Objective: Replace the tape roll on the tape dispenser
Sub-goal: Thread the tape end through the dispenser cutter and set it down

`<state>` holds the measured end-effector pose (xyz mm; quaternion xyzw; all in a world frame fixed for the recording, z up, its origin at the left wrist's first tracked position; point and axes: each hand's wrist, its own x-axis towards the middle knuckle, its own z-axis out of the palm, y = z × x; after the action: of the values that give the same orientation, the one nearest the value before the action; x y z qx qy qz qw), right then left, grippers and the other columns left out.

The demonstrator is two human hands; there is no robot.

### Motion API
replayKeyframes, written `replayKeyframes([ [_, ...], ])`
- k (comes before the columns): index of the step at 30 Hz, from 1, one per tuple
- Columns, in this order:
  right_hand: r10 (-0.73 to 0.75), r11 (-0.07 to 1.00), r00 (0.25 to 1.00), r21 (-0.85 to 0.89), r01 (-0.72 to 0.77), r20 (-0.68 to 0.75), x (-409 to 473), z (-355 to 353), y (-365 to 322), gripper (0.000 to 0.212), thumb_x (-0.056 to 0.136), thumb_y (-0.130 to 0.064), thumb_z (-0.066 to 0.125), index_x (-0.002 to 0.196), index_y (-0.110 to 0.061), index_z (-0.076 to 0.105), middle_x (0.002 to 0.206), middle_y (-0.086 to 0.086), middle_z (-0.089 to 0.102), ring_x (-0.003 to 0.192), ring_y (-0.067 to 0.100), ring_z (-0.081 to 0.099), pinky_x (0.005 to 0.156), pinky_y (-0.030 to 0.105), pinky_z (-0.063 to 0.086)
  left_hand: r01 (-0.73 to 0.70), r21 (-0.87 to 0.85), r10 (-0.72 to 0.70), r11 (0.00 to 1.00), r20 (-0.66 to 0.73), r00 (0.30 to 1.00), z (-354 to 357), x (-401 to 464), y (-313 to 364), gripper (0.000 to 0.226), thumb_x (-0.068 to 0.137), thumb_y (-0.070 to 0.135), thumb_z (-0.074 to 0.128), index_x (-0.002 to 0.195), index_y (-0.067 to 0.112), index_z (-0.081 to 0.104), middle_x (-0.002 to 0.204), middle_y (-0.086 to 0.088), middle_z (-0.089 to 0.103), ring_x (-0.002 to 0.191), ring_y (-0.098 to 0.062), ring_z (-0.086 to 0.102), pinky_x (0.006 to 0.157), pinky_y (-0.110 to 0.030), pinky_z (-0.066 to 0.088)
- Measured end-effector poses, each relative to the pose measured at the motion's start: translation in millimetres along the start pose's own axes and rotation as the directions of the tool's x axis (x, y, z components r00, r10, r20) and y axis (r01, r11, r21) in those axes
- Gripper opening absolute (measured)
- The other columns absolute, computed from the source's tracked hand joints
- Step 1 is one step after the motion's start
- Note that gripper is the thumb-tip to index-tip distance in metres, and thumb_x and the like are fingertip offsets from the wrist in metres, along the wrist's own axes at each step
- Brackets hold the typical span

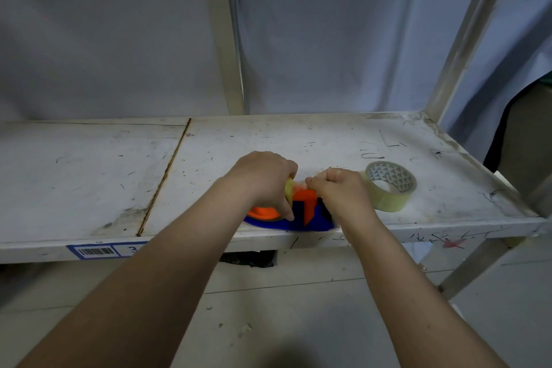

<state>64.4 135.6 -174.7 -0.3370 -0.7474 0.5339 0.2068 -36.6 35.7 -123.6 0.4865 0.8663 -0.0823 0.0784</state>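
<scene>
A blue and orange tape dispenser point(301, 213) lies at the front edge of a worn white shelf point(209, 158). My left hand point(264, 179) is closed over the yellowish tape roll point(289, 193) mounted on its orange hub. My right hand point(340, 191) is at the dispenser's right end, with thumb and fingers pinched on the clear tape end point(301, 185) that runs from the roll. A second clear tape roll point(388, 185) lies flat on the shelf just right of my right hand, apart from the dispenser.
The shelf's front lip carries a barcode label point(98, 250) at the left. A rusty seam point(164, 176) crosses the shelf left of the hands. Metal uprights point(222, 33) stand behind and at the right point(466, 39). The floor point(283, 308) shows below.
</scene>
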Motion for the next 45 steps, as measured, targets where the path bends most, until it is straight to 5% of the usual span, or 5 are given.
replayKeyframes([
  [8,0.094,0.995,0.993,0.017,-0.093,-0.075,-1,-19,11,0.014,0.070,-0.019,0.065,0.057,-0.011,0.064,0.088,0.013,0.073,0.090,0.030,0.064,0.082,0.043,0.050,0.016,0.012,-0.016,1.000,-0.001,1.000,-1,4,5,0.066,0.059,0.056,0.077,0.112,0.026,0.052,0.105,0.001,0.061,0.093,-0.022,0.054,0.066,-0.033,0.040],
  [16,0.255,0.964,0.964,0.101,-0.247,-0.076,5,-27,30,0.009,0.066,-0.013,0.068,0.061,-0.011,0.061,0.068,0.007,0.055,0.074,0.026,0.050,0.075,0.039,0.043,0.049,-0.030,-0.049,0.998,0.024,0.999,-2,0,2,0.068,0.063,0.054,0.077,0.119,0.027,0.049,0.115,-0.001,0.058,0.093,-0.020,0.045,0.066,-0.033,0.038],
  [24,0.339,0.932,0.940,0.151,-0.329,-0.043,11,-33,39,0.010,0.070,-0.012,0.071,0.067,-0.011,0.061,0.073,0.005,0.054,0.083,0.026,0.050,0.071,0.034,0.038,0.064,-0.035,-0.062,0.997,0.054,0.997,-3,2,4,0.070,0.064,0.054,0.077,0.121,0.028,0.048,0.120,-0.001,0.057,0.102,-0.024,0.050,0.067,-0.034,0.039],
  [34,0.338,0.933,0.939,0.154,-0.325,-0.070,12,-45,43,0.005,0.069,-0.009,0.069,0.073,-0.010,0.065,0.076,0.004,0.057,0.085,0.026,0.054,0.080,0.039,0.044,0.054,0.109,-0.058,0.993,0.028,0.998,-5,6,7,0.068,0.059,0.064,0.073,0.115,0.031,0.051,0.116,0.000,0.060,0.118,-0.026,0.045,0.098,-0.049,0.031],
  [45,0.409,0.903,0.899,0.210,-0.375,-0.158,16,-80,58,0.020,0.064,-0.009,0.068,0.083,-0.007,0.062,0.069,0.003,0.049,0.053,0.016,0.036,0.046,0.028,0.026,0.039,0.124,-0.045,0.991,0.043,0.998,-7,8,11,0.068,0.059,0.063,0.074,0.114,0.030,0.052,0.116,0.001,0.060,0.117,-0.026,0.045,0.100,-0.050,0.030],
])
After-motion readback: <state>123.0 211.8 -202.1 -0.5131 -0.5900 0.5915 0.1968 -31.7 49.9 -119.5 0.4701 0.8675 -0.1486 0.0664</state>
